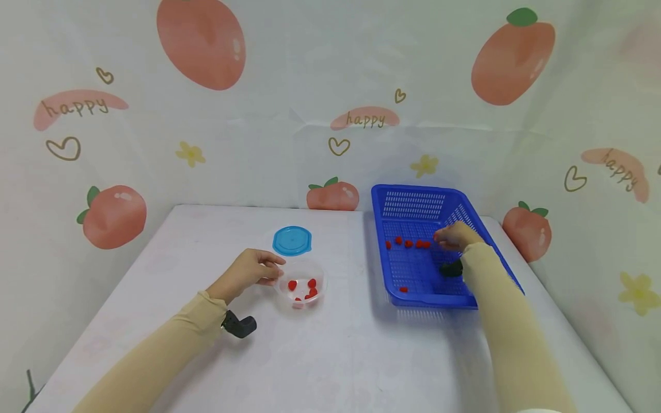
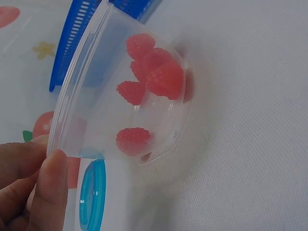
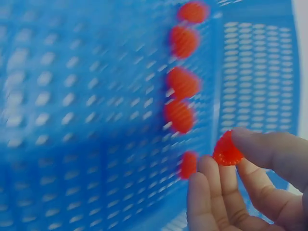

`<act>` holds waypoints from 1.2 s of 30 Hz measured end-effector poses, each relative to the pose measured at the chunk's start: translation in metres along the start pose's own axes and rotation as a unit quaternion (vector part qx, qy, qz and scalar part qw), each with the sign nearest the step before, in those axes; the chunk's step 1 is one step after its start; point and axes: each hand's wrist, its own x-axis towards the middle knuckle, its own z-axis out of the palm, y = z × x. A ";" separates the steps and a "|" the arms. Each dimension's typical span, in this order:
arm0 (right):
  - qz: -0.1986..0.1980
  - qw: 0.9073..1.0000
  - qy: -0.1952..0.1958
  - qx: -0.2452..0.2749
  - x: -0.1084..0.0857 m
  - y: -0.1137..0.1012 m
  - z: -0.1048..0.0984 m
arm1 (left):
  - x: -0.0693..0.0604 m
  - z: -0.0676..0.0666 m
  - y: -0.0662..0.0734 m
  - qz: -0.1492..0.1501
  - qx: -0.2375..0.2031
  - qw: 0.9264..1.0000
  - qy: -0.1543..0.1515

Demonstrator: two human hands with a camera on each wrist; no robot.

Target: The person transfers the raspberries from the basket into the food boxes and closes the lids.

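Note:
My left hand (image 1: 251, 269) pinches the rim of a clear plastic bowl (image 2: 96, 120) between thumb and fingers. Several red raspberries (image 2: 133, 141) lie in the bottom of the bowl. Over the inside of the blue basket (image 1: 413, 298), my right hand (image 1: 457, 236) holds one raspberry (image 3: 227, 148) between thumb and fingertips. More raspberries (image 3: 184, 41) lie in a rough row on the basket floor beyond that hand, and a single one (image 1: 403, 289) is near the front side.
A blue lid (image 1: 292, 240) lies on the white table (image 1: 330, 367) behind the bowl. The basket stands at the right, its raised walls around the right hand. A printed cloth (image 1: 279, 69) hangs behind the table.

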 end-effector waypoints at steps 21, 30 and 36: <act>-0.125 0.981 0.001 0.151 -0.035 -0.048 0.023 | 0.001 0.001 0.000 -0.008 0.005 1.000 0.006; -0.156 0.969 0.026 0.189 -0.053 -0.065 0.048 | 0.002 0.001 -0.002 -0.010 0.004 1.000 0.006; -0.179 0.965 0.032 0.186 -0.072 -0.080 0.063 | 0.002 0.001 -0.002 -0.005 0.004 1.000 0.004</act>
